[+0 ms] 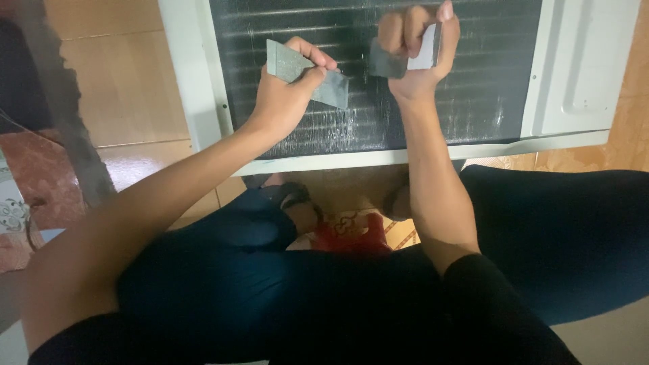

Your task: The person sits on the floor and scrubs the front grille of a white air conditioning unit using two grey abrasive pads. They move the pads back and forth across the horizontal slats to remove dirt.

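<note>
Left hand (pixel 287 94) pinches grey pad (pixel 307 74); right hand (pixel 416 47), at 3 o'clock, fist clenched round grey-white pad (pixel 405 59), over dark finned coil (pixel 473 81).

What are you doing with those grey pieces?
A person sits on the floor over a white-framed panel with a dark grid of thin metal fins. The left hand pinches a flat grey piece against the fins. The right hand grips a second grey piece, one end of it white, just above the grid. Pale scuffed patches show on the fins, mostly lower right.
</note>
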